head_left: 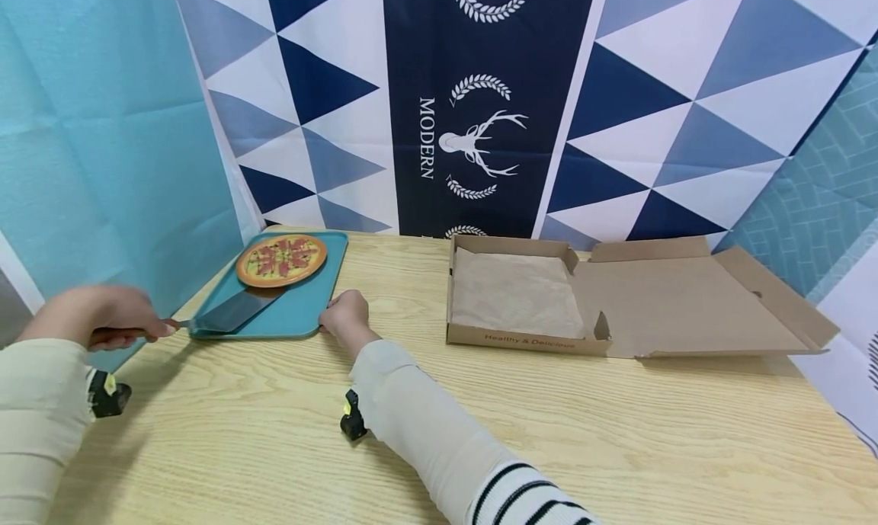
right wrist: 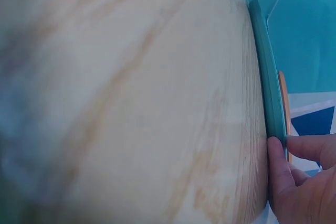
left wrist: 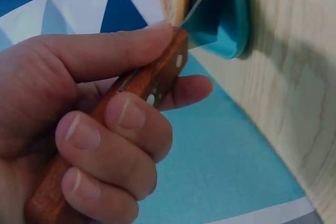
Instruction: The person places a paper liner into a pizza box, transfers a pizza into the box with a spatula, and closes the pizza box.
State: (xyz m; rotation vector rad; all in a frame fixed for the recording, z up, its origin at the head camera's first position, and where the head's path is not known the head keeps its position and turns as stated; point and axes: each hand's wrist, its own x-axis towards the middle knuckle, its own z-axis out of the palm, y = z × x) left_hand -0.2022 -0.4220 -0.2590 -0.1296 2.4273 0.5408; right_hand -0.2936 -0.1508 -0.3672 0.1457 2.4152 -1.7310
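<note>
My left hand (head_left: 103,312) grips the brown wooden handle (left wrist: 170,66) of a pizza spatula (head_left: 236,312). Its flat metal blade slants over the near left part of a teal tray (head_left: 302,315), and its front end meets the edge of a round pizza (head_left: 281,260). Whether the blade's tip lies under the crust, I cannot tell. The pizza sits toward the back of the tray. At the tray's near right corner, my right hand (head_left: 347,315) pinches the rim (right wrist: 270,93) between thumb and fingers, as the right wrist view shows.
To the right, an open cardboard pizza box (head_left: 528,340) lies with its lid (head_left: 679,304) folded out rightward and brown paper (head_left: 514,292) in its base. Patterned cloth (head_left: 329,91) hangs behind the wooden table (head_left: 274,433); a light blue cloth (head_left: 103,152) hangs at left.
</note>
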